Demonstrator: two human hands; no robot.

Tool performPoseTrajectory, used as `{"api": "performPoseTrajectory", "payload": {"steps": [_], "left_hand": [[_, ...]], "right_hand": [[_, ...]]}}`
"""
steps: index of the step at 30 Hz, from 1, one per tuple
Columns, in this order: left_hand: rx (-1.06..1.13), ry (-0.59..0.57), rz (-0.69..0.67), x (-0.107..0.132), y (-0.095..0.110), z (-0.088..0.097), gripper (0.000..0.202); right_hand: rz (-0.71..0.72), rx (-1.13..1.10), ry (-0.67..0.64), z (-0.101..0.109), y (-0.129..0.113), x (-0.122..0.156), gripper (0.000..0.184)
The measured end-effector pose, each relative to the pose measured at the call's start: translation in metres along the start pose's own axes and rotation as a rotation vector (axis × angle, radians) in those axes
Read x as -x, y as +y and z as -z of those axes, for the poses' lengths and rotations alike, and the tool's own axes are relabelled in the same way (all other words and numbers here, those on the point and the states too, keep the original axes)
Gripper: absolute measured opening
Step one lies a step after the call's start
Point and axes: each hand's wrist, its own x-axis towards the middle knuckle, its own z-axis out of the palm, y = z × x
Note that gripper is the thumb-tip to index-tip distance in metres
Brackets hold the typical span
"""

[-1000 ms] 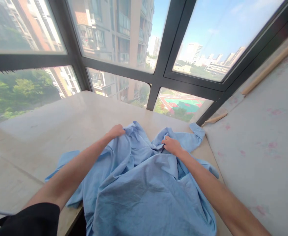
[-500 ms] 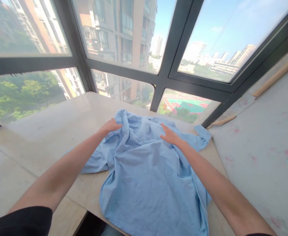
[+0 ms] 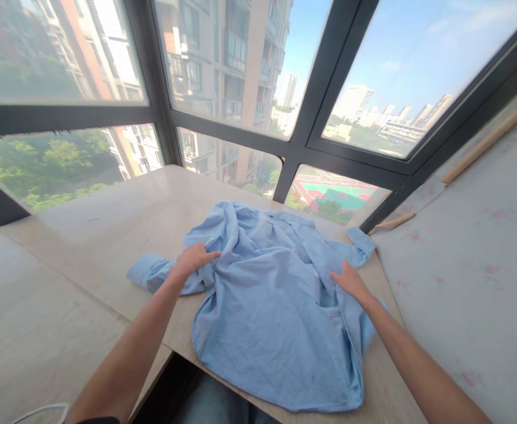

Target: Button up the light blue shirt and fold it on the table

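A light blue long-sleeved shirt (image 3: 267, 318) lies spread and wrinkled over the pale tabletop, its collar end toward the windows and its curved hem at the near edge. My left hand (image 3: 195, 259) is at the shirt's left side below the shoulder, thumb over the cloth and the other fingers curled round it. On the opposite side, my right hand (image 3: 349, 279) pinches the cloth near the right side seam, with its fingertips partly hidden. One cuffed sleeve sticks out to the left beyond my left wrist; the other points to the far right.
Dark-framed windows (image 3: 294, 154) rise behind the pale tabletop (image 3: 86, 253). A flower-patterned wall (image 3: 457, 282) borders the right side. At the lower left, a white cable (image 3: 42, 407) lies near the front edge. My legs (image 3: 216, 400) show below that edge.
Both hands have moved from the shirt's collar and shoulder area down along its sides, the right one also outward. The hem has come fully into view, and the left sleeve's cuff now shows.
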Motion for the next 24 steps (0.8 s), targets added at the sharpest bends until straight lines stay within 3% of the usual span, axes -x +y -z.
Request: {"api": "performPoseTrajectory", "payload": {"steps": [3, 5, 10, 12, 14, 17, 19, 22, 24], "left_hand": [[-0.026, 0.072, -0.109, 0.025, 0.0, -0.02, 0.032], [-0.007, 0.09, -0.162, 0.04, -0.003, -0.024, 0.029], [0.044, 0.334, -0.145, 0.063, -0.03, -0.025, 0.036], [0.008, 0.401, -0.135, 0.065, -0.04, -0.029, 0.044], [-0.073, 0.419, -0.144, 0.061, -0.045, -0.034, 0.068], [-0.198, 0.373, -0.155, 0.051, -0.036, -0.037, 0.096], [-0.236, 0.309, -0.134, 0.041, -0.026, -0.032, 0.099], [-0.283, 0.155, -0.155, 0.026, -0.015, -0.02, 0.086], [-0.32, 0.039, -0.215, 0.019, -0.016, -0.015, 0.069]], "right_hand": [[-0.028, 0.003, -0.076, 0.001, 0.007, 0.019, 0.065], [-0.043, 0.005, -0.094, 0.003, 0.012, 0.032, 0.065], [-0.063, -0.032, -0.125, 0.018, 0.024, 0.07, 0.052], [0.02, -0.099, -0.159, 0.024, 0.022, 0.09, 0.048], [0.17, -0.179, -0.219, 0.03, 0.015, 0.11, 0.046], [0.335, -0.189, -0.27, 0.036, 0.002, 0.128, 0.047], [0.346, -0.081, -0.197, 0.038, -0.001, 0.13, 0.052], [0.256, 0.144, -0.089, 0.039, 0.006, 0.127, 0.061], [0.191, 0.25, -0.129, 0.038, 0.013, 0.127, 0.066]]}}
